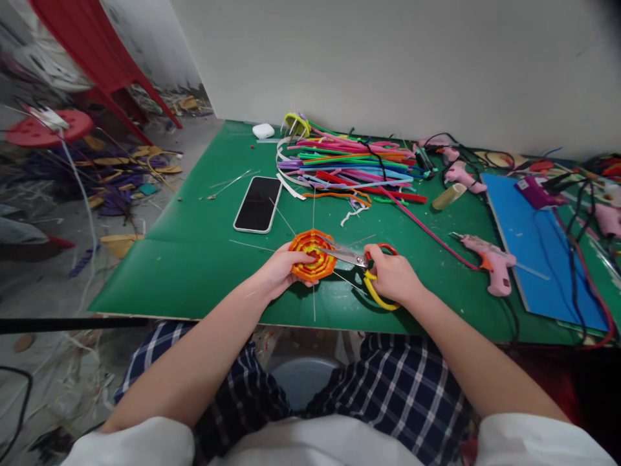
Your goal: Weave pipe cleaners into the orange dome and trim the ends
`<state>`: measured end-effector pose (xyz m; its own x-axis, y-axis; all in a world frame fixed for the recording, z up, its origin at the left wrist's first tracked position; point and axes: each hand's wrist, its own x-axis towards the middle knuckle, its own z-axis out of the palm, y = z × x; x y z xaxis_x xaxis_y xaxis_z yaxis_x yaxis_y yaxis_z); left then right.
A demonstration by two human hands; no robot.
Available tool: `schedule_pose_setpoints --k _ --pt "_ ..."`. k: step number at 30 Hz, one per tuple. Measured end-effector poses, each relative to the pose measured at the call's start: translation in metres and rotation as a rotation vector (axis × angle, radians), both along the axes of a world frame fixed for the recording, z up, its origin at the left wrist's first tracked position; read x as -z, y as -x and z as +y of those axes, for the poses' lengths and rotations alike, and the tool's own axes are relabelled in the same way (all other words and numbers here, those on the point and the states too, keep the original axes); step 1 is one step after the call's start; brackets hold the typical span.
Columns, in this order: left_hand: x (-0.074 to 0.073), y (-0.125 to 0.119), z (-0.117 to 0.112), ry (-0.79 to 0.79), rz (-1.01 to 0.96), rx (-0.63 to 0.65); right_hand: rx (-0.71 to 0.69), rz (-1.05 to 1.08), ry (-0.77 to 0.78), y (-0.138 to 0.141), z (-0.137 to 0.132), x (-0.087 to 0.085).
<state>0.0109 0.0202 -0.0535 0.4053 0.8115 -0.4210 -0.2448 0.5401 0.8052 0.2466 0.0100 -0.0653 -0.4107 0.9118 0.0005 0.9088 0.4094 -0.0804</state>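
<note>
My left hand (277,272) grips an orange and yellow woven disc (313,254) from its left side, thumb on top, just above the green table (194,246). Thin wire spokes stick out of the disc. My right hand (394,275) has its fingers through the red and yellow handles of a pair of scissors (361,266). The scissor blades point left and reach over the disc's right half.
A black phone (259,204) lies behind the disc. A heap of coloured strips (349,165) fills the back middle. A pink glue gun (488,259) lies right, beside a blue mat (538,252) with cables. A white case (263,131) sits at the back.
</note>
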Motion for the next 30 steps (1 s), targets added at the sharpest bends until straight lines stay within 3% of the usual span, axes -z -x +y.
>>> schedule_pose_setpoints --k 24,30 --pt "-0.0002 0.0 0.0 -0.019 0.012 0.003 0.033 0.061 0.001 0.0016 -0.0025 -0.0011" --pt "-0.0025 -0.0005 -0.0004 -0.007 0.01 0.003 0.043 0.062 -0.123 0.0028 -0.0074 -0.0039"
